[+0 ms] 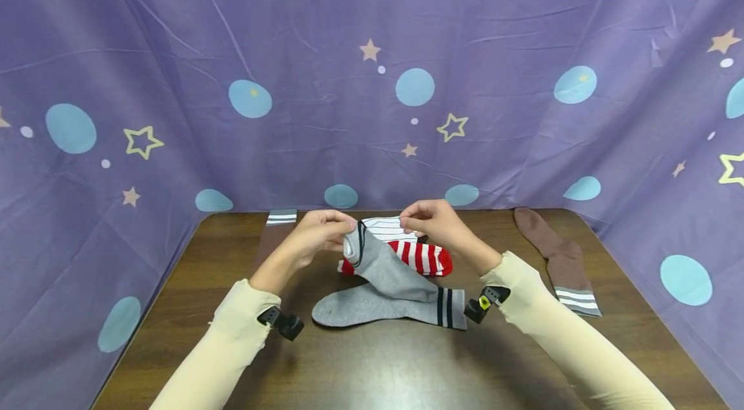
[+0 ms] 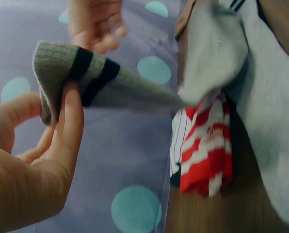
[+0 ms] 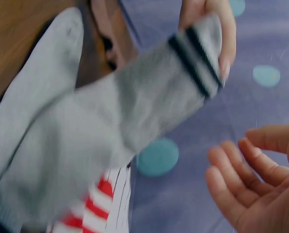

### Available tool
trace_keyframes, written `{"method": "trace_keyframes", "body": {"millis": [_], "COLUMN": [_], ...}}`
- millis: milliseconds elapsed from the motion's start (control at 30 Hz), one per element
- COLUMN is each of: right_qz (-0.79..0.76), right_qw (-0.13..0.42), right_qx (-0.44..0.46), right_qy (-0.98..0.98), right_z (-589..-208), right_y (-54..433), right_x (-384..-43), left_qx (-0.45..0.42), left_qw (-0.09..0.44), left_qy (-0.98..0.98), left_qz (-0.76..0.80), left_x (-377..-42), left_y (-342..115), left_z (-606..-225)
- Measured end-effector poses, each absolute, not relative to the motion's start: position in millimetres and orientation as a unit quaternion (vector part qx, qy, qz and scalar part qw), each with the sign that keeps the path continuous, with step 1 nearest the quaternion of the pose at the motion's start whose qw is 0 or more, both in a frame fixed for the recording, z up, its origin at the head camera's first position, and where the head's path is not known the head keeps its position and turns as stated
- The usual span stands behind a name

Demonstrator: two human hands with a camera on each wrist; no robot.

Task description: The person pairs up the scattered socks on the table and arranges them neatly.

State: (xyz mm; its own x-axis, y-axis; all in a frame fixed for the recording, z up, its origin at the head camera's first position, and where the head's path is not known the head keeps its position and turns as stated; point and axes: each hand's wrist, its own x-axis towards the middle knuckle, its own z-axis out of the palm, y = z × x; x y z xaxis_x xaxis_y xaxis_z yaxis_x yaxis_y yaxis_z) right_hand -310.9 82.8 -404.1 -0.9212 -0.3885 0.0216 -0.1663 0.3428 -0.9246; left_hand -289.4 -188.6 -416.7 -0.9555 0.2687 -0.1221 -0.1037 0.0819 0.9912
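My left hand pinches the striped cuff of a grey sock between thumb and fingers. The rest of that sock hangs down to the right, its foot over a second grey sock lying flat on the table. In the left wrist view the raised cuff has two dark bands. To the right of the cuff and apart from it is my right hand, fingers loosely bent; the right wrist view shows this hand holding nothing.
Behind the grey socks lie a red and white striped sock and a white sock with thin dark lines. One brown sock is at the right, another at the back left. A purple curtain hangs beyond the wooden table.
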Motion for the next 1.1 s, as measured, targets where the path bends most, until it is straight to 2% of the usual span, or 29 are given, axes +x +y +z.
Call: {"method": "trace_keyframes", "body": {"millis": [200,433,900,1100], "right_qz": [-0.544,-0.521,-0.480,-0.488], "right_qw": [0.130,0.146,0.072,0.078], "right_qx": [-0.202,-0.189,-0.190,-0.191], "right_qy": [0.804,0.819,0.853,0.848], "right_z": [-394,-395,-392,-386], "right_y": [59,52,59,61], "right_x": [-304,-302,-304,-303], "left_qx": [0.027,0.026,0.097,0.126], "left_qw": [0.131,0.139,0.176,0.172], "left_qy": [0.713,0.687,0.645,0.642], "left_qz": [0.688,0.712,0.737,0.736], "left_x": [-293,-294,-295,-293], "left_y": [-164,-150,-151,-148], "left_z": [-417,-417,-423,-418]}}
